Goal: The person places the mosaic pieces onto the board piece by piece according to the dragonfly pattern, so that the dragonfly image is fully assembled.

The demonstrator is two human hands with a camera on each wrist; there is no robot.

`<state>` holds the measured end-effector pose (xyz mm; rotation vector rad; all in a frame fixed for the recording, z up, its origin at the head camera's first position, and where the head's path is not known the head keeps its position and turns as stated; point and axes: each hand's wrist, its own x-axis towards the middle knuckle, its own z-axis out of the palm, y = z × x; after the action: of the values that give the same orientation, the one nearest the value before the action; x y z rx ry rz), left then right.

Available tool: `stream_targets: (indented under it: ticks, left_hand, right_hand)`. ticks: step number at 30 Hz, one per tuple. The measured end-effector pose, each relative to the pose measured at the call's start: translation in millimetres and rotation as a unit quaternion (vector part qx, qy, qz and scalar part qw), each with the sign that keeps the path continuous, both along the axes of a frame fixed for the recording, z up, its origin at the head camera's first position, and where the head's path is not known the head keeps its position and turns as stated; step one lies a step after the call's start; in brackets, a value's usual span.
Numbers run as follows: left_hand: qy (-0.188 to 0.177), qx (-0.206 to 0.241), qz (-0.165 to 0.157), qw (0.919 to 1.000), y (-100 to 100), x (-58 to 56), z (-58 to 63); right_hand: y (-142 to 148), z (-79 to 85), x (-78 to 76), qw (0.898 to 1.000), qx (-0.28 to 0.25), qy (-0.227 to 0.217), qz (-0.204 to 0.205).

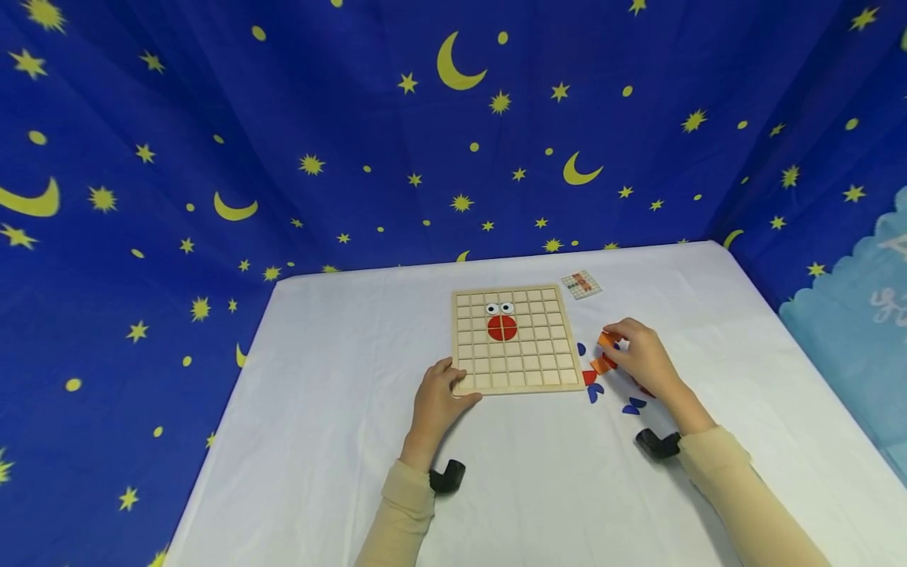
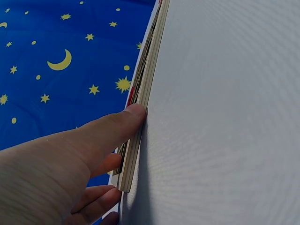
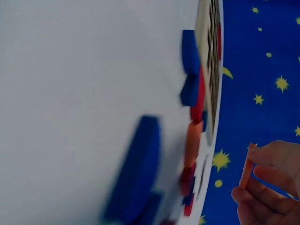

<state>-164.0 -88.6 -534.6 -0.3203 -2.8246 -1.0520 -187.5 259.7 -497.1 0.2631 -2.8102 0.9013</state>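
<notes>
A square wooden grid board [image 1: 517, 358] lies on the table, bearing two white eye pieces [image 1: 499, 309] above a red disc [image 1: 502, 328] made of quarter pieces. My left hand [image 1: 434, 402] holds the board's near left corner. In the left wrist view its thumb [image 2: 115, 126] presses the front edge while the fingers lie round the side. To the right of the board, my right hand [image 1: 645, 358] pinches an orange tile [image 3: 247, 168] between thumb and fingers, raised off the table. Below it lie another orange tile [image 1: 602, 365], red pieces [image 1: 590, 377] and blue half-round pieces [image 1: 594, 391], some hidden by the hand.
A small picture card [image 1: 582, 284] with a printed grid lies beyond the board's far right corner. Blue pieces [image 1: 634, 405] lie nearer me on the white tablecloth [image 1: 340, 378]. A blue star-patterned curtain [image 1: 397, 157] hangs behind the table.
</notes>
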Motion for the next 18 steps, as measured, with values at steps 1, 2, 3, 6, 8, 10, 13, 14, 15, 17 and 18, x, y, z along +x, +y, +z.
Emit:
stream_targets:
  ticks: [1,2,3,6,8,10,13,14,15,17,18]
  left_hand:
    - [-0.001,0.001,0.000,1.0000,0,0.2,0.1]
    - [-0.002,0.001,0.000,1.0000,-1,0.4,0.2]
    - [-0.003,0.000,0.001,1.0000,-1,0.6,0.2]
    - [-0.005,0.000,0.002,1.0000,-1,1.1,0.6]
    - [-0.004,-0.001,0.002,1.0000,-1,1.1,0.7]
    - [-0.004,0.001,0.002,1.0000,-1,1.0,0.7]
    - [-0.002,0.001,0.000,1.0000,-1,0.5,-0.1]
    - [-0.003,0.001,0.000,1.0000,-1,0.3,-0.5]
    - [-0.002,0.000,0.000,1.0000,-2,0.1,-0.7]
    - [0.002,-0.001,0.000,1.0000,-2,-0.2,-1.0]
    - [0.003,-0.001,-0.001,1.0000,-2,-0.2,-0.9]
  right_hand:
    - [-3,2.1,-2.1,1.000,0.000,0.003,0.002]
    - [-6,3.7,-4.6,1.000,0.000,0.005,0.005]
    - [-9,5.2,-6.8,1.000,0.001,0.007,0.008]
    - [-16,8.5,-13.5,1.000,0.005,0.016,0.017]
    - [-20,10.2,-17.4,0.999,0.006,0.020,0.026]
    - [-25,12.1,-20.7,0.999,0.008,0.022,0.034]
    - [-32,14.1,-26.4,0.998,0.015,0.025,0.051]
    - [-35,14.4,-28.6,0.998,0.018,0.026,0.057]
    - [-37,14.7,-30.9,0.998,0.022,0.026,0.060]
    - [-42,14.3,-36.0,0.997,0.030,0.024,0.069]
    - [-44,14.3,-38.5,0.997,0.033,0.020,0.073]
